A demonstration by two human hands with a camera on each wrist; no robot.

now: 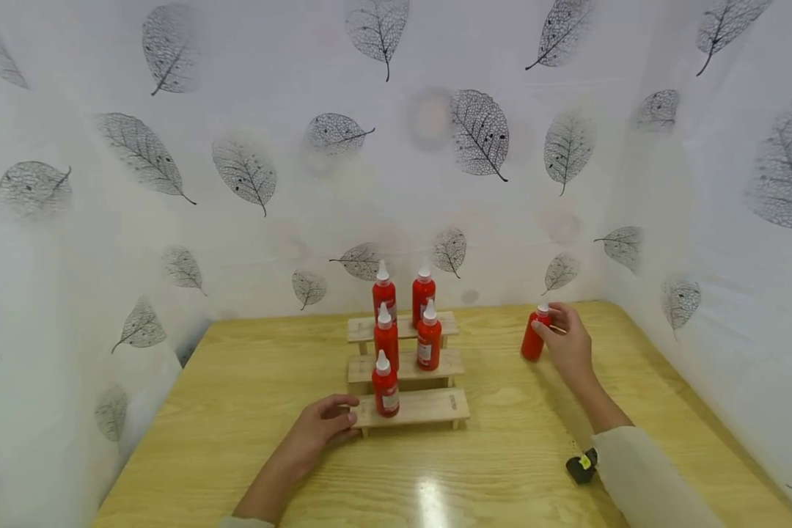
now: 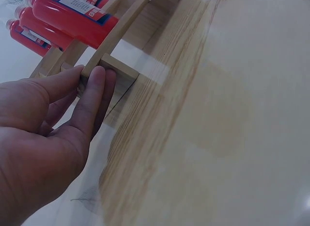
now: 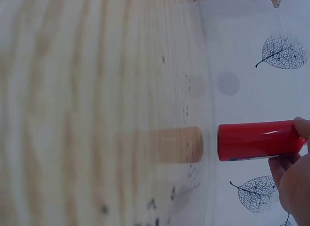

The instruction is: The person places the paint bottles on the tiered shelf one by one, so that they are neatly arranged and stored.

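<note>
My right hand (image 1: 570, 345) holds a red squeeze bottle (image 1: 532, 339) by its upper part, right of the stand. In the right wrist view the bottle (image 3: 254, 140) hangs a little above the table, over its reflection. My left hand (image 1: 317, 425) pinches the left end of the lowest step of a three-tier wooden stand (image 1: 429, 408); thumb and fingers (image 2: 94, 85) meet at that corner. Several red bottles with white caps stand upright on it: a front bottle (image 1: 386, 389) on the lowest step, two on the middle, two on the top.
The stand rests on a glossy wood-grain table (image 1: 251, 381). A white sheet (image 1: 290, 73) with grey leaf prints surrounds it at the back and sides. A small black device (image 1: 581, 466) sits by the right sleeve (image 1: 647, 477).
</note>
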